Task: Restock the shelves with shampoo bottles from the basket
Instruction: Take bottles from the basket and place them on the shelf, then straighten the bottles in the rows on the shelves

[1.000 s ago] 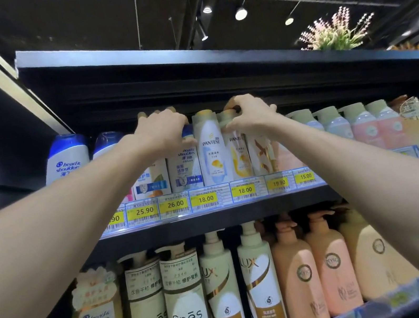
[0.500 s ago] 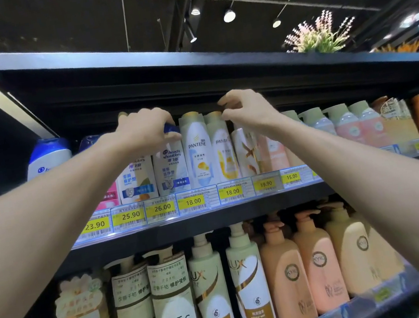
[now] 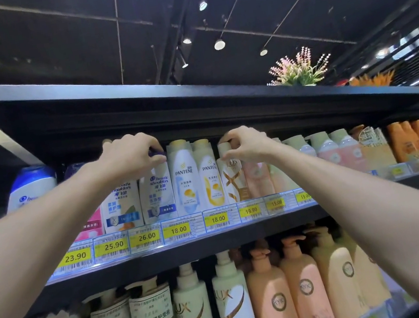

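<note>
Both arms reach up to the upper shelf. My left hand grips the blue cap of a white Head & Shoulders bottle in the row. My right hand pinches the cream cap of a white and gold Lux bottle. Between the two hands stand two white Pantene bottles, untouched. The basket is out of view.
Yellow price tags line the shelf edge. Pink and orange bottles fill the shelf to the right. Tall pump bottles crowd the lower shelf. A black top board with a plant hangs close above the caps.
My right hand has moved from the Pantene cap rightward onto the Lux bottle's cap. My left hand stays on the blue cap. The view has tilted upward.
</note>
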A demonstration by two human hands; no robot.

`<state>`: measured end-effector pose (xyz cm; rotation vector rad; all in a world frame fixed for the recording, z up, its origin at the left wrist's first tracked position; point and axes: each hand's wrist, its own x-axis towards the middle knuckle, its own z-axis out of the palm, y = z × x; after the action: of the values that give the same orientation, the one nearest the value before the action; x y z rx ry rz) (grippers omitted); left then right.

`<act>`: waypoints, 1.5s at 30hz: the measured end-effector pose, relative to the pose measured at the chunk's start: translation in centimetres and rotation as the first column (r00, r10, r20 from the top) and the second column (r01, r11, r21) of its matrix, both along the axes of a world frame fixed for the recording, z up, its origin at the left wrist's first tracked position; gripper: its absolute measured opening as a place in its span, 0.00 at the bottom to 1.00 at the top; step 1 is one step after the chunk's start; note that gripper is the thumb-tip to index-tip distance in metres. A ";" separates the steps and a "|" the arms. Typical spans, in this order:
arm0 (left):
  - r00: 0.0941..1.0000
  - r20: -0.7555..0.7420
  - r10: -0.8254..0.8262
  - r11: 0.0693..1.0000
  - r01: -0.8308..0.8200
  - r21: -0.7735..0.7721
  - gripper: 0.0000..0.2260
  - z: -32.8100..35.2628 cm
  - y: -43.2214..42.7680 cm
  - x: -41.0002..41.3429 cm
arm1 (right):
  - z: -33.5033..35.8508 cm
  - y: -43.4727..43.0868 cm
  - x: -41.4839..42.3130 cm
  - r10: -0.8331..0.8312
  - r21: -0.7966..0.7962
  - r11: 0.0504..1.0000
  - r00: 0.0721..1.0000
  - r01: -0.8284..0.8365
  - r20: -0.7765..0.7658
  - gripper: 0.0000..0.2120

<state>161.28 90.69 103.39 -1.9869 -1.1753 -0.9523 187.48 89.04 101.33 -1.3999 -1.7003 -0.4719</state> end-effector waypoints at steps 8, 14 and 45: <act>1.000 -0.013 0.000 1.000 0.001 0.009 0.21 0.0 -0.4 0.0 | -0.8 0.5 -0.3 0.141 0.171 0.977 0.986 -0.124 -0.090 0.23; 0.999 0.026 -0.035 0.991 0.031 0.133 0.25 -0.3 -1.0 1.4 | 0.3 0.4 -3.0 0.110 0.145 0.983 0.993 -0.116 0.051 0.27; 0.930 0.142 -0.339 0.855 0.242 0.460 0.16 -14.6 -12.8 -7.8 | -12.3 -5.4 -12.7 0.353 0.695 0.703 0.922 -0.152 -0.156 0.12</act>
<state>153.49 77.87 88.83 -1.7458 -0.6851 -1.4806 174.75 83.64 89.01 -0.6404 -1.2648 -0.6186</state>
